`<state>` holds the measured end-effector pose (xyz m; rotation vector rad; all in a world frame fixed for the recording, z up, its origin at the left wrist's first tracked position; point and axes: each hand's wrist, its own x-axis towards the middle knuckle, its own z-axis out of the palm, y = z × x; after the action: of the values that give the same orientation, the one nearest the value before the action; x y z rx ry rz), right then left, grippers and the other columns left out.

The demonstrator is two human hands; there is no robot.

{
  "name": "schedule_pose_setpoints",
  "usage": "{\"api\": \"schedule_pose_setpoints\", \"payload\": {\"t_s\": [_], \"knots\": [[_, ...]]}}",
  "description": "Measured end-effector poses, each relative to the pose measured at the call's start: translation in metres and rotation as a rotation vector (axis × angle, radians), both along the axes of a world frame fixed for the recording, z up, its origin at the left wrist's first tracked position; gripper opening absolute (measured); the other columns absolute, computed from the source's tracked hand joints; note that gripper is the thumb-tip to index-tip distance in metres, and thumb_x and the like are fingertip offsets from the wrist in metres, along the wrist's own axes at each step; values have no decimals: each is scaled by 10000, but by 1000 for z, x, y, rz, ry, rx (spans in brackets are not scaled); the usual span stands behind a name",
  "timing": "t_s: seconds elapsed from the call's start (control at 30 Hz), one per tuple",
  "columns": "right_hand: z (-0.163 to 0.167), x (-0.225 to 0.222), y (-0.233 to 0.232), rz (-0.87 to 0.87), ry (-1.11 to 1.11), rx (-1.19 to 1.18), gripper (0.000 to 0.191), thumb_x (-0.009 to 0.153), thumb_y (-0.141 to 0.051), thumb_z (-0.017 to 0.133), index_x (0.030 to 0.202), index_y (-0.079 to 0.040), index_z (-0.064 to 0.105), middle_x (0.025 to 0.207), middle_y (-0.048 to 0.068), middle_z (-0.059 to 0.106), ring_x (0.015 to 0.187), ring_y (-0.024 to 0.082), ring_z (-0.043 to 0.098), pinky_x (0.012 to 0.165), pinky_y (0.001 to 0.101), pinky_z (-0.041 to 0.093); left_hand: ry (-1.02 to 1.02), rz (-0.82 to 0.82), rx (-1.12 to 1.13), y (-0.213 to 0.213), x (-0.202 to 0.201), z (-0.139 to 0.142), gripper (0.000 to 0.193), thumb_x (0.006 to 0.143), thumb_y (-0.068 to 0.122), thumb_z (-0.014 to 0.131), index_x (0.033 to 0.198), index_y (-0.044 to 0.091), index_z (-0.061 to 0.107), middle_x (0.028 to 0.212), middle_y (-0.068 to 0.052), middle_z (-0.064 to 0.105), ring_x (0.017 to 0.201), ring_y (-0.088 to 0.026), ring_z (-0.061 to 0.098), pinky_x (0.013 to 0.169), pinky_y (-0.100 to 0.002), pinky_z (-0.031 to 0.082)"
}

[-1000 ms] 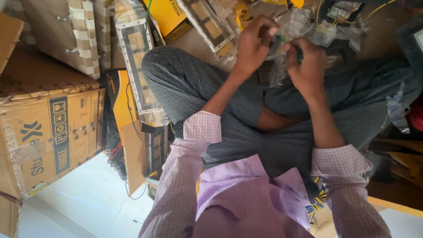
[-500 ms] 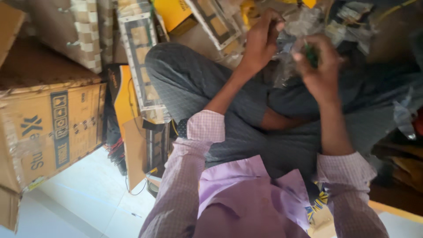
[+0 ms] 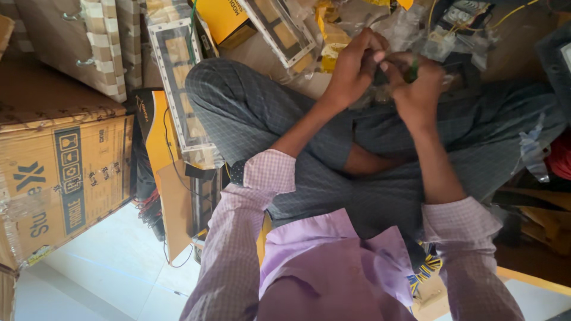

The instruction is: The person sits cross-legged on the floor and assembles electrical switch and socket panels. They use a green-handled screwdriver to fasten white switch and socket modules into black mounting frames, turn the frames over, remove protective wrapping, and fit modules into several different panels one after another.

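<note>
1. The left hand (image 3: pixel 351 68) and the right hand (image 3: pixel 416 89) met above the crossed legs, pinching a small green part (image 3: pixel 412 71).
2. Clear plastic bags (image 3: pixel 410 30) lay just beyond the hands.
3. A cardboard box (image 3: pixel 59 178) stood at left.

Soft daylight filled the room, brightest on the pale floor (image 3: pixel 101 267) at lower left, which glared slightly. Deep shadow sat at lower right. Both hands were a little motion-blurred; edges looked soft.
</note>
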<state>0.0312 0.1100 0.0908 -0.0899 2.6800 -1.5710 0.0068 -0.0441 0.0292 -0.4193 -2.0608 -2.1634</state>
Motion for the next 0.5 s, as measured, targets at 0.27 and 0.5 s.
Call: {"api": "schedule_pose_setpoints", "payload": {"t_s": [0.27,0.5], "knots": [[-8,5,-2,-94,-268,-544,101,954,28,752,1051,6,736,891,-44,662,799,34,577,700,213,423,-22,30,8,8,0,0,121,988,-63,591,1054,18,529,1023,-124,673,866,-219,696,759,-299,547],[-23,7,0,-75,-265,-498,72,998,47,672,1019,-14,704,916,-50,654,812,24,553,706,211,411,-73,35,-1,8,0,-6,114,998,-18,614,1006,18,506,875,-110,610,804,-180,648,729,-304,532]]}}
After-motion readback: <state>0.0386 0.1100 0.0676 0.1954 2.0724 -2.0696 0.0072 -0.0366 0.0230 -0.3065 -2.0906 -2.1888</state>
